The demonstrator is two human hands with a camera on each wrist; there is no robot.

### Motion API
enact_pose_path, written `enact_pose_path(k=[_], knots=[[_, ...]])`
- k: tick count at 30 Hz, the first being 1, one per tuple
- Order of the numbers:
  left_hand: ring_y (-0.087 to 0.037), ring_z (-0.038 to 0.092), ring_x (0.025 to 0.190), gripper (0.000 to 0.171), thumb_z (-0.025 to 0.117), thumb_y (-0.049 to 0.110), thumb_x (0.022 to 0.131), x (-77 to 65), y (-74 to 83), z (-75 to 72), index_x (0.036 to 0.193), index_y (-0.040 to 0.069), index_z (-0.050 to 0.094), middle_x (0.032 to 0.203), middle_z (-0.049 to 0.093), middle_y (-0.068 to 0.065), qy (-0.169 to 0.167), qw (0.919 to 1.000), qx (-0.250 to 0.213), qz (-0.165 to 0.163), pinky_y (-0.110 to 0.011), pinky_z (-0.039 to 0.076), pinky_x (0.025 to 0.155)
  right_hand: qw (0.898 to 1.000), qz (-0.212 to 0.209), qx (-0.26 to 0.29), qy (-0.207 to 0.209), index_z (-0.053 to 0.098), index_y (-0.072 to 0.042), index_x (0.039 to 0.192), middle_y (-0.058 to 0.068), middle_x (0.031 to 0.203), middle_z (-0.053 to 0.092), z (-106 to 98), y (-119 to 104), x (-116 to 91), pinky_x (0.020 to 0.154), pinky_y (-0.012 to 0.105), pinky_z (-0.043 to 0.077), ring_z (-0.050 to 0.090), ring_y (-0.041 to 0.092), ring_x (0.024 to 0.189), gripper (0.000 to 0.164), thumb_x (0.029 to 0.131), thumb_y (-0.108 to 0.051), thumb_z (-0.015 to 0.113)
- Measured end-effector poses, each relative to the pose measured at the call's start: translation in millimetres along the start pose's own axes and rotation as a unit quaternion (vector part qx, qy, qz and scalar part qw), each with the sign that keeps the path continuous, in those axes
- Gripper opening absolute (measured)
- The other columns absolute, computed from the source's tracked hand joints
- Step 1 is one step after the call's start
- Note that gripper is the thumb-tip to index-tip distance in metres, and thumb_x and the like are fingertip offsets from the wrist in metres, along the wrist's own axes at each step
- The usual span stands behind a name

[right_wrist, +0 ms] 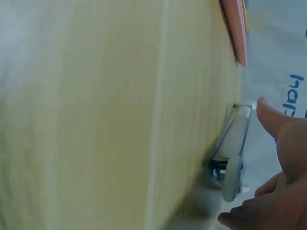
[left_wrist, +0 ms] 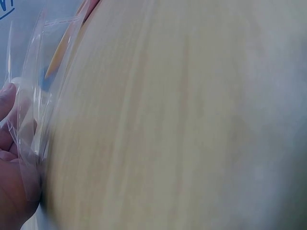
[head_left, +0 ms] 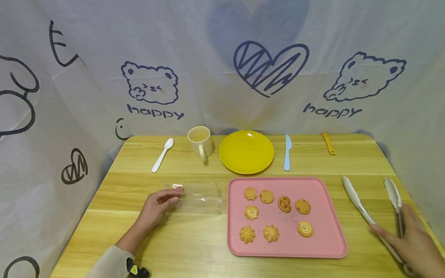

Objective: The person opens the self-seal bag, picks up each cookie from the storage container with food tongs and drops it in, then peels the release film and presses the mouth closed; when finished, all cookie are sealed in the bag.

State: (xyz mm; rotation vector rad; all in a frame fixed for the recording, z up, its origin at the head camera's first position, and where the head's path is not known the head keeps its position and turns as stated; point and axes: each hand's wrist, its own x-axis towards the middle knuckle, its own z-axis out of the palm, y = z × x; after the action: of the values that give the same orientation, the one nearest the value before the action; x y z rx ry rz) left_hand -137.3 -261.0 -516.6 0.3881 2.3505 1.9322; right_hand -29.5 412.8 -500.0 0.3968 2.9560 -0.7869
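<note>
A clear plastic bag (head_left: 203,199) lies left of the pink tray, and my left hand (head_left: 157,205) holds its left end between thumb and fingers. In the left wrist view the see-through film (left_wrist: 38,103) runs across those fingers. At the right side of the table, metal tongs (head_left: 359,210) rest with their two arms spread wide. My right hand (head_left: 413,241), slightly blurred, straddles them, thumb by one arm and fingers by the other. The right wrist view shows thumb and fingers extended around the tongs (right_wrist: 235,139), hinge end toward the camera.
Several cookies and a pretzel (head_left: 284,204) are spread over the pink tray (head_left: 288,247). Along the back stand a white spoon (head_left: 162,155), a cream mug (head_left: 200,142), a yellow plate (head_left: 247,152), a light blue knife (head_left: 287,153) and a small orange handle-like piece (head_left: 328,144).
</note>
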Motion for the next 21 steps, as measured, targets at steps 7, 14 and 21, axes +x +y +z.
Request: enact_pose_path(k=[7,14,21], knots=[[-0.003,0.059,0.129,0.027,0.068,0.0,0.098,0.8,-0.4,0.1,0.124,-0.008,0.071,0.137,0.064,-0.024,0.002,1.0,0.0,0.002,-0.017,0.047,0.107,0.996,0.068,0.017,-0.062,-0.017,0.015,0.153,0.055,0.148,0.009,-2.9,3.0,7.3,0.099,0.083,0.033,0.023,0.074,0.129,0.121,0.098,-0.062,0.059],[-0.003,0.06,0.128,0.028,0.068,0.002,0.098,0.6,-0.2,0.3,0.123,-0.009,0.07,0.136,0.065,-0.023,0.002,1.0,-0.004,0.005,-0.017,0.048,0.107,0.995,0.064,0.023,-0.079,-0.026,0.009,0.15,0.053,0.15,-0.004,-0.8,4.9,8.9,0.1,0.085,0.027,0.014,0.076,0.132,0.124,0.098,-0.065,0.058],[-0.001,0.06,0.127,0.028,0.069,0.001,0.098,-0.1,1.2,1.1,0.124,-0.009,0.07,0.135,0.066,-0.019,0.003,1.0,-0.003,0.001,-0.016,0.048,0.107,0.996,0.074,0.027,-0.049,-0.022,0.01,0.153,0.056,0.148,0.003,4.9,2.1,8.6,0.101,0.084,0.028,0.019,0.075,0.13,0.128,0.094,-0.063,0.065]])
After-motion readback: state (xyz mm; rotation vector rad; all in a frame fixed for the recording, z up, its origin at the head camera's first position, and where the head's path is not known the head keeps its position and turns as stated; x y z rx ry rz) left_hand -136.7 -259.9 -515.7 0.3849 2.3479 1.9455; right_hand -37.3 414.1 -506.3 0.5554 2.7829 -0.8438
